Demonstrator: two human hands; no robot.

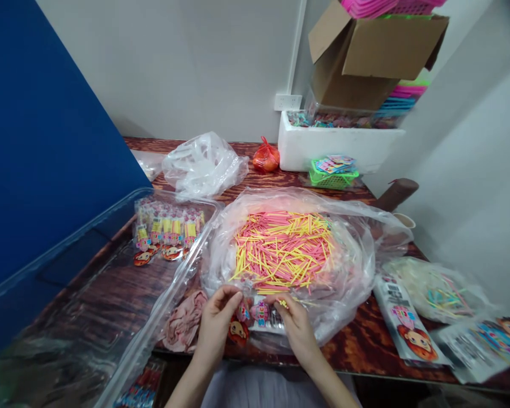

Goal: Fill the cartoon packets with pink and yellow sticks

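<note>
My left hand (pixel 219 315) is closed in a pinch on the edge of a small printed packet (pixel 243 311) with a cartoon face. My right hand (pixel 296 322) is closed round a few thin yellow sticks (pixel 283 304), whose ends show between the fingers. Just past both hands lies a heap of pink and yellow sticks (pixel 284 249) inside an opened clear plastic bag (pixel 352 272). Another printed packet (pixel 261 313) with "Stick" lettering lies between the hands. How deep the fingers reach into the packet is hidden.
On the left stands a clear plastic bin (pixel 182 283) with filled stick packets (pixel 170 224). A pink cloth (pixel 185 320) lies by my left wrist. Flat printed pouches (pixel 408 323) and a bag of sticks (pixel 442 289) are at right. Behind are a green basket (pixel 334 179) and a white foam box (pixel 340 144).
</note>
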